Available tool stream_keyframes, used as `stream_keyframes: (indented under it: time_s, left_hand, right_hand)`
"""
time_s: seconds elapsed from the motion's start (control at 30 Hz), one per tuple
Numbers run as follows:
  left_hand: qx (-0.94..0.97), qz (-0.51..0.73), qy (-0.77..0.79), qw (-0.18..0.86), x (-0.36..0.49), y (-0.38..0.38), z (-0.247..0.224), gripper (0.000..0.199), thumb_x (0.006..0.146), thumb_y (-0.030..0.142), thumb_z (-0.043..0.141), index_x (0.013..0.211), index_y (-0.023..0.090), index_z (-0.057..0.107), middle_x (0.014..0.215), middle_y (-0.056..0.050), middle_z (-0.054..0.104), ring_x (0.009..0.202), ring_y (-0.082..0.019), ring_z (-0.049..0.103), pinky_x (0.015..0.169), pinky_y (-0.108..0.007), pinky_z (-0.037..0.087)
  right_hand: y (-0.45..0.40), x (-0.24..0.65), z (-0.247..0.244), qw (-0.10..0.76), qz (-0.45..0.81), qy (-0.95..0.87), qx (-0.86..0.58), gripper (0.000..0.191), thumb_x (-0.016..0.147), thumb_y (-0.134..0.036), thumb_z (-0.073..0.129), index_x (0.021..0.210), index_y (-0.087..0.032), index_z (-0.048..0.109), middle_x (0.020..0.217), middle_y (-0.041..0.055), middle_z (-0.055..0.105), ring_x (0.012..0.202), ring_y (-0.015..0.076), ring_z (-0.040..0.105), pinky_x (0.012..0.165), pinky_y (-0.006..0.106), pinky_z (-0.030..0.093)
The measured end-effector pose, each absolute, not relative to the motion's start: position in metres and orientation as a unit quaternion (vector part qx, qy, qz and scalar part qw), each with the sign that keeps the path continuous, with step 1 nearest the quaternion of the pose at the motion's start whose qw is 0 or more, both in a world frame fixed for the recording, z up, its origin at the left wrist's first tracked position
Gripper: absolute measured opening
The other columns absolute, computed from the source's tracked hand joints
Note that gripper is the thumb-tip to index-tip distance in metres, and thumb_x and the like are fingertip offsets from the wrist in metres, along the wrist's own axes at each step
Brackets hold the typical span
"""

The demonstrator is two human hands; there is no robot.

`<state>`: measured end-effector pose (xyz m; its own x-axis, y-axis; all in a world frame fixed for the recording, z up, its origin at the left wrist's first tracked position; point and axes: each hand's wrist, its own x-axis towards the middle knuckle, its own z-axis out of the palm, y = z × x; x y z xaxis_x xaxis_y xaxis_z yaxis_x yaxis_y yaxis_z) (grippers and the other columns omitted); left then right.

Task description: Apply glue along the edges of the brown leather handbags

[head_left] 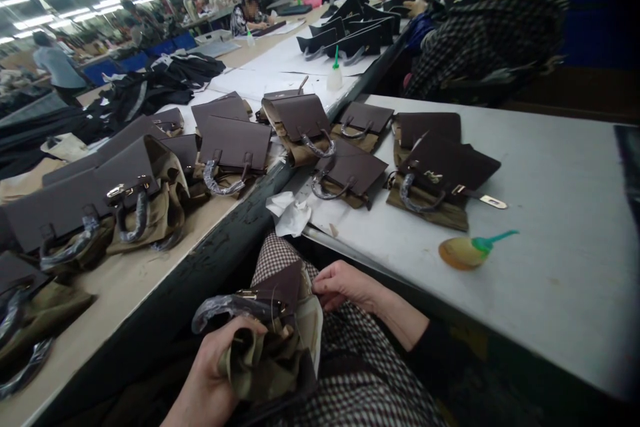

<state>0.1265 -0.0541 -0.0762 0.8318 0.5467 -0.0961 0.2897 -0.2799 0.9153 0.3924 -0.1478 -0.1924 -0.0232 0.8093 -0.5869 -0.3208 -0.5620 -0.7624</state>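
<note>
An unfinished handbag (pixel 287 290) rests on my lap, dark brown outside with an olive cloth lining (pixel 265 363) bunched out of it. Its handle (pixel 233 310) is wrapped in clear plastic and points left. My left hand (pixel 215 363) is closed around the lining and the bag's lower left part. At the bag's right edge, my right hand (pixel 345 287) has its fingers pinched together against the pale inner edge. Whatever lies between those fingertips is hidden. A checked cloth (pixel 370 360) covers my lap beneath the bag.
Several similar brown handbags lie on the left table (pixel 150 273) and the right table (pixel 540 267). A glue bottle (pixel 463 253) with a green nozzle lies on the right table. Crumpled white paper (pixel 290 213) sits at the corner. A co-worker in a checked top (pixel 490 40) sits far right.
</note>
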Motion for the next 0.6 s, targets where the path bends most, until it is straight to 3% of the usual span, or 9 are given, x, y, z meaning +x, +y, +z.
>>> stream_keyframes:
  time_s: [0.23, 0.43, 0.6]
  left_hand:
    - [0.795, 0.132, 0.272, 0.526, 0.125, -0.047, -0.077, 0.010, 0.091, 0.029, 0.069, 0.086, 0.021, 0.073, 0.086, -0.004, 0.077, 0.078, -0.020, 0.073, 0.073, -0.023, 0.058]
    - [0.754, 0.160, 0.274, 0.575, 0.117, -0.044, -0.082, 0.016, 0.093, 0.028, 0.068, 0.079, 0.021, 0.071, 0.085, -0.004, 0.075, 0.078, -0.020, 0.071, 0.074, -0.025, 0.059]
    - [0.736, 0.143, 0.278, 0.601, 0.102, -0.045, -0.100, 0.015, 0.090, 0.033, 0.072, 0.083, 0.021, 0.075, 0.091, -0.008, 0.078, 0.084, -0.026, 0.073, 0.078, -0.033, 0.060]
  right_hand:
    - [-0.138, 0.398, -0.189, 0.390, 0.697, -0.224, -0.558, 0.016, 0.097, -0.017, 0.074, 0.082, -0.013, 0.071, 0.073, -0.0026, 0.072, 0.062, 0.0126, 0.069, 0.062, 0.026, 0.060]
    - [-0.129, 0.396, -0.193, 0.391, 0.706, -0.199, -0.555, 0.023, 0.100, -0.023, 0.072, 0.079, -0.014, 0.067, 0.071, -0.0033, 0.069, 0.062, 0.0126, 0.067, 0.060, 0.026, 0.059]
    - [-0.125, 0.391, -0.199, 0.404, 0.722, -0.163, -0.538, 0.026, 0.101, -0.028, 0.069, 0.079, -0.015, 0.066, 0.072, -0.0031, 0.068, 0.061, 0.0126, 0.066, 0.059, 0.026, 0.058]
